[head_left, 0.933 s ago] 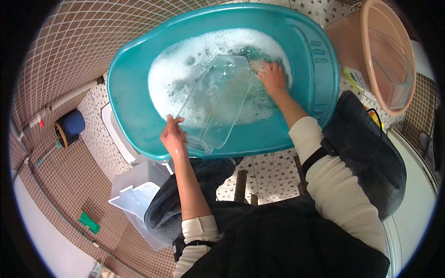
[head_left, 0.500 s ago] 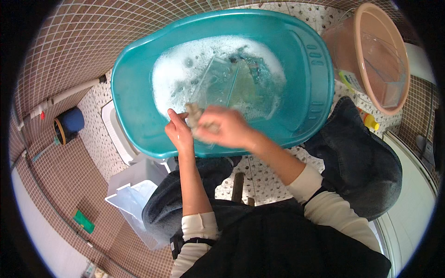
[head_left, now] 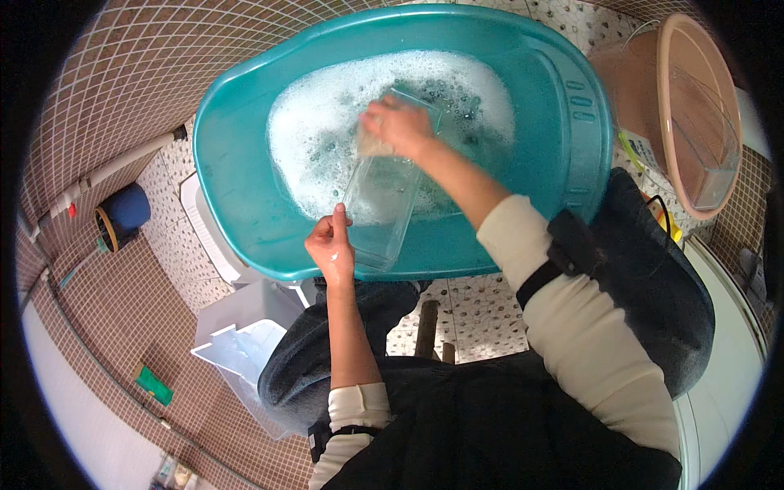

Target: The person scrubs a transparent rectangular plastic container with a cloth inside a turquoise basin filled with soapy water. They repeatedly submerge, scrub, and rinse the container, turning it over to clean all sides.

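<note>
A large teal tub (head_left: 237,188) holds foamy water (head_left: 306,114). Tilted over its near half is a clear, long rectangular plastic box (head_left: 382,200). My left hand (head_left: 332,249) grips the box's near left edge, thumb pointing up along it. Toward the far end of the box, my right hand (head_left: 398,126) presses a beige cloth (head_left: 374,145) against it. That hand is slightly blurred, and its palm hides part of the cloth. The far end of the box reaches into the suds.
A peach bucket (head_left: 665,114) at the right has another clear box (head_left: 710,184) inside. A yellow bottle (head_left: 671,227) stands below it. Translucent bins (head_left: 253,310) are by my left knee. A dark blue container (head_left: 126,216) lies by the left wall.
My right hand has moved with the cloth from near my left hand to the far end of the box. The box now slants up from my left hand.
</note>
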A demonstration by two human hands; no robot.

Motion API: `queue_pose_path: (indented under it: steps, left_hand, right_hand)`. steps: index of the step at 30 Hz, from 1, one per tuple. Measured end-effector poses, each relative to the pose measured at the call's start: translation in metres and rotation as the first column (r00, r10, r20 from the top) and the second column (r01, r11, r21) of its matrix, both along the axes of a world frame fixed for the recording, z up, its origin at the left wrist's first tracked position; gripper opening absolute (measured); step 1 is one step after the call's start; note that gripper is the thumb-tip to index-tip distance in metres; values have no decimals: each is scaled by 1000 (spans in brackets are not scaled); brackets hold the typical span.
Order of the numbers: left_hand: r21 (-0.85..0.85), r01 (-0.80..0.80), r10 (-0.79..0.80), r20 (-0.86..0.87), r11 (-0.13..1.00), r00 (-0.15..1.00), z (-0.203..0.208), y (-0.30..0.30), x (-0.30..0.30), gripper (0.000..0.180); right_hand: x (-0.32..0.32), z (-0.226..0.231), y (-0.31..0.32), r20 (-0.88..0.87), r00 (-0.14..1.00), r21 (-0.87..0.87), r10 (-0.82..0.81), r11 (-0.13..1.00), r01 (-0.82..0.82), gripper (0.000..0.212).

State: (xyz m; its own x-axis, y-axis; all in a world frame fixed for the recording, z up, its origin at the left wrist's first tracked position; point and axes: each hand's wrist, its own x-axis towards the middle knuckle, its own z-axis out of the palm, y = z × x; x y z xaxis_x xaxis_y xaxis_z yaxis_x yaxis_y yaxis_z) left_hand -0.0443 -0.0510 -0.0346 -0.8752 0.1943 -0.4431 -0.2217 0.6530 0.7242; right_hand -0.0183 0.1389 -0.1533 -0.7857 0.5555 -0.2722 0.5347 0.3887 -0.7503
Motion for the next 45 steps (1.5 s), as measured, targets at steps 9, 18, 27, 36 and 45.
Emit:
queue_pose_path:
  steps: [9,18,27,36,45]
  left_hand:
    - [-40,71,-74,-104,997,992,4,8,10,36]
    - [-22,33,-34,-74,999,997,11,12,11,36]
    - [-118,29,-34,-37,993,999,-1,4,5,38]
    - [-142,133,-159,-186,981,970,2,6,-3,40]
    - [3,81,-80,204,997,976,15,12,-2,38]
  right_hand:
    - [12,-12,39,256,963,89,-85,994,64,40]
    - [68,100,-91,-272,962,68,-22,997,42,34]
    - [70,-11,-6,-69,966,390,-248,885,255,26]
    - [79,-76,69,284,917,180,-281,955,237,35]
    - [94,-13,8,-92,867,-543,-491,754,369,26]
